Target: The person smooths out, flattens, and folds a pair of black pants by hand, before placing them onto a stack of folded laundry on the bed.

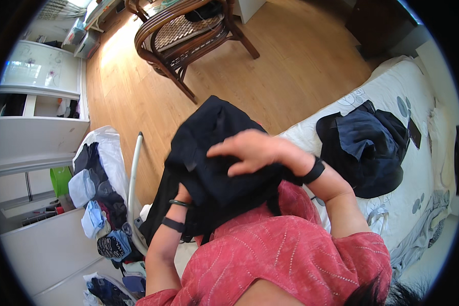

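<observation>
A black cloth garment (210,153) lies bunched over the lap, above the pink top. My left hand (183,194) is at its lower left side, with the fingers hidden under or behind the cloth, so its grip does not show. Over the garment's upper right part is my right hand (248,151), slightly blurred, its fingers apart and pointing left. Whether it touches the cloth is hard to tell. On the bed to the right rests a pile of black and dark blue clothing (367,147).
The bed (401,84) with a patterned white sheet runs along the right. A rattan chair (199,38) stands ahead on the wooden floor. At left are bags of folded clothes (103,191), a pale curved tube (133,179) and white cabinets (38,134).
</observation>
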`<state>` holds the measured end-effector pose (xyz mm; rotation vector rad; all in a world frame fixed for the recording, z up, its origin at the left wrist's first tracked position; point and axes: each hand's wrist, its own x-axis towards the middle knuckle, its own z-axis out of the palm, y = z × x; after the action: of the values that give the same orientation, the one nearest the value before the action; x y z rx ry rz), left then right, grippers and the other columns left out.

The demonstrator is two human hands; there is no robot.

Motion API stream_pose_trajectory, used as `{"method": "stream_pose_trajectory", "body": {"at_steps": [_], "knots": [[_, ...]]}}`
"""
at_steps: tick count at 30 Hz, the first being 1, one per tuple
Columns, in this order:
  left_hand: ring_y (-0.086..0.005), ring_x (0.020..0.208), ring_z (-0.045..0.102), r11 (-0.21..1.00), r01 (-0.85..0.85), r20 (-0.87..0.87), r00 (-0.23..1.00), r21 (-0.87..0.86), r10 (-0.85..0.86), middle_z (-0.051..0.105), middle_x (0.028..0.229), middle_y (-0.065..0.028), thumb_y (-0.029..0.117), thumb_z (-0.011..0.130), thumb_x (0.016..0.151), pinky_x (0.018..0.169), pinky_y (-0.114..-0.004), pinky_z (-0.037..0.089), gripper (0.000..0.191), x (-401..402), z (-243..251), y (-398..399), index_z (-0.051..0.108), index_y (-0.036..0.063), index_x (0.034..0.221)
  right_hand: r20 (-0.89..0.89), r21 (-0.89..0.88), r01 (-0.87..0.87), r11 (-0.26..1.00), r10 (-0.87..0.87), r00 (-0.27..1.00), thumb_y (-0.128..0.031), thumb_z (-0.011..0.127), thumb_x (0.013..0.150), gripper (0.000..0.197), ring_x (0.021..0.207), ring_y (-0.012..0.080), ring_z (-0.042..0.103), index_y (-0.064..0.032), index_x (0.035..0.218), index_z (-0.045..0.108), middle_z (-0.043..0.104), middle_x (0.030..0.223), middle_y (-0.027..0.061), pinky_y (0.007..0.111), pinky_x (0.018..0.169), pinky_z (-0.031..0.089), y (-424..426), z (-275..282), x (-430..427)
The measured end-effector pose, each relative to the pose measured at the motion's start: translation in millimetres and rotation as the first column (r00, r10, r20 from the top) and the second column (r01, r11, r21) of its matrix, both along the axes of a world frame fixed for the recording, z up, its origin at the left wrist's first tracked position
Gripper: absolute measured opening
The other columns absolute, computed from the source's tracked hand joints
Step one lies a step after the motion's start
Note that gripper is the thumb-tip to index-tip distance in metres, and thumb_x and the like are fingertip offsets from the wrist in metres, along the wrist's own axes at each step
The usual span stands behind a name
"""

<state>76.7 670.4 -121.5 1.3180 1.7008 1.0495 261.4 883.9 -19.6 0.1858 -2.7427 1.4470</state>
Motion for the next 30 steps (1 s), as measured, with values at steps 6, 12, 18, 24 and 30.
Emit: {"method": "stream_pose_trajectory", "body": {"at_steps": [6, 12, 18, 24, 30], "knots": [[-0.0266, 0.129, 0.04, 0.796, -0.436, 0.865, 0.074, -0.419, 0.496, 0.044, 0.14, -0.013, 0.05, 0.042, 0.095, 0.111, -0.038, 0.028, 0.064, -26, 22, -40, 0.039, 0.0023, 0.138, -0.1, 0.082, 0.1, 0.992, -0.091, 0.991, -0.019, 0.07, 0.074, 0.043, 0.097, 0.0344, 0.059, -0.007, 0.113, 0.057, 0.06, 0.103, 0.0152, 0.043, 0.082, 0.047, -65, -61, 8], [-0.0244, 0.115, 0.053, 0.777, -0.552, 0.657, 0.471, -0.302, 0.589, 0.055, 0.126, -0.0113, 0.029, 0.068, 0.084, 0.1, -0.037, 0.042, 0.055, -9, 20, -27, 0.048, 0.0028, 0.128, -0.314, 0.124, 0.684, 0.719, -0.625, 0.714, -0.01, 0.069, 0.07, 0.041, 0.105, 0.0341, 0.052, -0.0033, 0.109, 0.058, 0.057, 0.11, 0.0146, 0.041, 0.091, 0.042, -59, -45, 43], [-0.0208, 0.101, 0.059, 0.746, -0.554, 0.666, 0.402, -0.37, 0.628, 0.06, 0.112, -0.0085, 0.012, 0.077, 0.076, 0.089, -0.035, 0.049, 0.051, -2, 18, -5, 0.052, 0.0037, 0.119, 0.256, -0.286, 0.844, 0.454, -0.813, 0.524, -0.013, 0.072, 0.076, 0.04, 0.087, 0.0241, 0.061, 0.0034, 0.109, 0.058, 0.063, 0.097, 0.0123, 0.034, 0.08, 0.049, -50, -67, 81], [-0.0203, 0.103, 0.058, 0.817, -0.46, 0.675, 0.483, -0.348, 0.559, 0.06, 0.114, -0.011, 0.008, 0.077, 0.074, 0.091, -0.034, 0.048, 0.056, 2, 46, 11, 0.049, -0.0007, 0.122, 0.436, -0.598, 0.753, 0.274, -0.677, 0.593, -0.005, 0.065, 0.081, 0.019, 0.075, 0.0086, 0.059, 0.0065, 0.096, 0.059, 0.064, 0.084, 0.0041, 0.024, 0.068, 0.048, -48, 13, 97], [-0.0189, 0.104, 0.056, 0.821, -0.515, 0.462, 0.683, -0.245, 0.566, 0.055, 0.118, -0.0115, 0.007, 0.078, 0.072, 0.091, -0.032, 0.047, 0.075, 19, 16, -13, 0.036, -0.0023, 0.134, 0.451, -0.122, 0.814, 0.568, -0.698, 0.556, -0.02, 0.07, 0.079, 0.036, 0.083, 0.0201, 0.059, 0.0057, 0.102, 0.059, 0.064, 0.085, 0.0147, 0.035, 0.075, 0.047, -83, -74, 150]]}}
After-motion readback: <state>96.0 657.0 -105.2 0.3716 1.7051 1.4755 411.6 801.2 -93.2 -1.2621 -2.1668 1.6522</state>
